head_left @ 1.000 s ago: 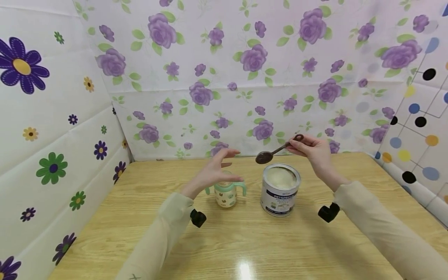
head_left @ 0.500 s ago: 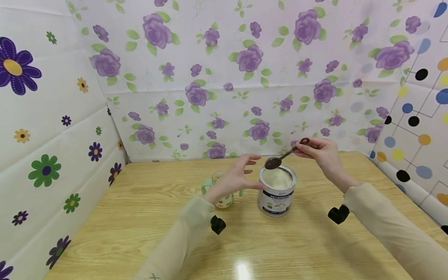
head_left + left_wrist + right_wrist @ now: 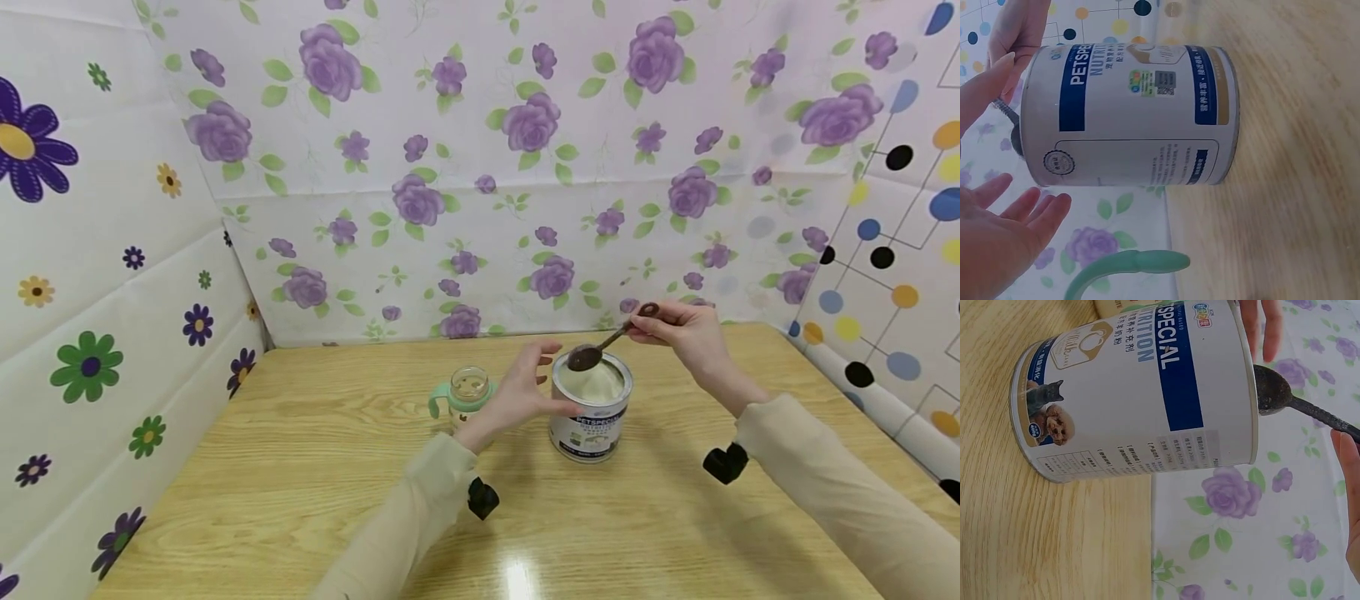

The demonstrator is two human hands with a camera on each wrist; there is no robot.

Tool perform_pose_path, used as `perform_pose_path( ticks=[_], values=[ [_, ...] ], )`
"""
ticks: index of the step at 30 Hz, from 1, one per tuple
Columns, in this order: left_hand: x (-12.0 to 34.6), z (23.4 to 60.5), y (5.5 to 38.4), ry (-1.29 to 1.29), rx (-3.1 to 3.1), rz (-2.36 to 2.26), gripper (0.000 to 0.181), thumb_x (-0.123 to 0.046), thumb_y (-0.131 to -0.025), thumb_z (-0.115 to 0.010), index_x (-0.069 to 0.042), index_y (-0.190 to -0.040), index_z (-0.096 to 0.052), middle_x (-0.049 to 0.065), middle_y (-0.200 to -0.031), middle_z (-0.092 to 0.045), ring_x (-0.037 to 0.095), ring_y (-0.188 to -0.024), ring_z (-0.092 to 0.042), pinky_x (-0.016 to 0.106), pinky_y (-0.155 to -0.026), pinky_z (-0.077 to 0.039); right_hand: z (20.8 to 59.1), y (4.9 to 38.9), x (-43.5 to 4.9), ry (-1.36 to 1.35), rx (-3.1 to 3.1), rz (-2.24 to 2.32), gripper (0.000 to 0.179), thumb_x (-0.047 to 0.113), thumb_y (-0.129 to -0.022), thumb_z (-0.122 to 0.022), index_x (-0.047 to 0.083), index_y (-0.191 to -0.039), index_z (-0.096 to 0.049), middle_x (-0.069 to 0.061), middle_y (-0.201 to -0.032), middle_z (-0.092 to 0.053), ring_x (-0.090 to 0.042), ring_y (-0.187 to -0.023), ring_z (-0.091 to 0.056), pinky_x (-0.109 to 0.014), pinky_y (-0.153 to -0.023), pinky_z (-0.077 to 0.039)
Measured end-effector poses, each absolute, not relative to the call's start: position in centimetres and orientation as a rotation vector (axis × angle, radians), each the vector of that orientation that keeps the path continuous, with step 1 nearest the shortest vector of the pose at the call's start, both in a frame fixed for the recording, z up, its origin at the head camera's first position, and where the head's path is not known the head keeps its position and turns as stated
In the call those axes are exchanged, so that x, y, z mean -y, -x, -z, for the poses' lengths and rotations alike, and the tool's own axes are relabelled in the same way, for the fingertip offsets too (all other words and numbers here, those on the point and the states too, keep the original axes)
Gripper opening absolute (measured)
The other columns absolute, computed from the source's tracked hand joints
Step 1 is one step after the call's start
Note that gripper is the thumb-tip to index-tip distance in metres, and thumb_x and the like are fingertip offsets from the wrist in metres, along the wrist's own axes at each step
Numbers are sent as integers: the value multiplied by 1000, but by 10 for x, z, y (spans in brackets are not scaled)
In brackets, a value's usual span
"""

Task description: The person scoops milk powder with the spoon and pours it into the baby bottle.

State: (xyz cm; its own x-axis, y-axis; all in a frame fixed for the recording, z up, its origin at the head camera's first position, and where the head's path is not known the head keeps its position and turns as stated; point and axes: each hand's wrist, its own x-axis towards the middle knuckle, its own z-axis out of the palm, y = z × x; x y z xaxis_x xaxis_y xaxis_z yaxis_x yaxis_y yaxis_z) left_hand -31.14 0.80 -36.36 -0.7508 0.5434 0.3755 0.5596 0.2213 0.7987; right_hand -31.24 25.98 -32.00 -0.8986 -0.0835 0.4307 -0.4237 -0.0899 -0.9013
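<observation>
A white and navy milk powder can [image 3: 588, 433] stands uncovered on the table, pale powder [image 3: 596, 385] showing inside its rim. My right hand [image 3: 690, 337] pinches a dark brown spoon [image 3: 615, 335] near the ring at its handle end. The spoon's bowl is tilted down over the can's mouth, at rim height in the right wrist view. At the can's left side my left hand [image 3: 521, 392] has its thumb and fingers spread, with the thumb in front of the rim. In the left wrist view the left fingers [image 3: 1041, 215] are a little apart from the can.
A clear baby bottle [image 3: 467, 396] with mint green handles stands left of the can, partly behind the left wrist. The wooden table [image 3: 300, 467] meets a flowered cloth wall [image 3: 420, 250] at the back, with patterned walls on both sides.
My left hand has moved right, from above the bottle to the can's side. The spoon has come left and down over the can's mouth, still held in my right hand.
</observation>
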Motion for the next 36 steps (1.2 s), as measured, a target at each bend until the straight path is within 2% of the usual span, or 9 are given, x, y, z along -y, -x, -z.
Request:
perform_pose_path(
  ticks=[4, 10, 16, 24, 30, 36],
  values=[
    [-13, 371, 313, 1059, 2449, 1636, 86, -17, -66, -83, -1, -133, -32, 13, -128, -36, 22, -114, -39, 35, -90, -38, 322, 313, -261, -587, 1963, -2048, 21, -3, -83, -62, -19, -97, -60, -15, -82, -65, -21, -73, -65, -33, -69, -49],
    [-20, 376, 314, 946, 2531, 1605, 94, -23, -64, -84, -5, -136, -27, 12, -129, -35, 22, -113, -40, 37, -88, -39, 323, 314, -262, -710, 2017, -1952, 13, -5, -85, -59, -8, -94, -66, -17, -84, -65, -22, -76, -65, -34, -69, -49],
    [-26, 383, 318, 920, 2541, 1676, 99, -21, -62, -85, -5, -138, -23, 9, -128, -37, 21, -110, -43, 37, -87, -39, 326, 314, -262, -819, 2047, -1844, 14, -11, -85, -54, -12, -96, -63, -18, -85, -64, -22, -78, -64, -34, -68, -49],
    [-30, 389, 320, 969, 2482, 1702, 88, -20, -61, -86, -8, -131, -32, 2, -120, -44, 19, -108, -46, 33, -88, -37, 325, 315, -262, -874, 2082, -1771, 14, -14, -85, -53, -16, -96, -62, -22, -86, -63, -23, -78, -64, -34, -68, -49],
    [-31, 391, 320, 955, 2505, 1683, 88, -23, -62, -85, -11, -131, -32, 1, -120, -45, 17, -107, -47, 34, -87, -39, 327, 316, -263, -920, 2134, -1677, 14, -14, -85, -52, -18, -97, -59, -26, -87, -61, -22, -79, -64, -34, -68, -50],
    [-31, 391, 320, 923, 2530, 1643, 87, -27, -61, -85, -13, -131, -34, -1, -119, -46, 14, -105, -47, 34, -86, -40, 330, 316, -264, -891, 2191, -1649, 14, -12, -86, -51, -18, -97, -59, -25, -88, -62, -22, -79, -64, -34, -68, -50]
  ],
)
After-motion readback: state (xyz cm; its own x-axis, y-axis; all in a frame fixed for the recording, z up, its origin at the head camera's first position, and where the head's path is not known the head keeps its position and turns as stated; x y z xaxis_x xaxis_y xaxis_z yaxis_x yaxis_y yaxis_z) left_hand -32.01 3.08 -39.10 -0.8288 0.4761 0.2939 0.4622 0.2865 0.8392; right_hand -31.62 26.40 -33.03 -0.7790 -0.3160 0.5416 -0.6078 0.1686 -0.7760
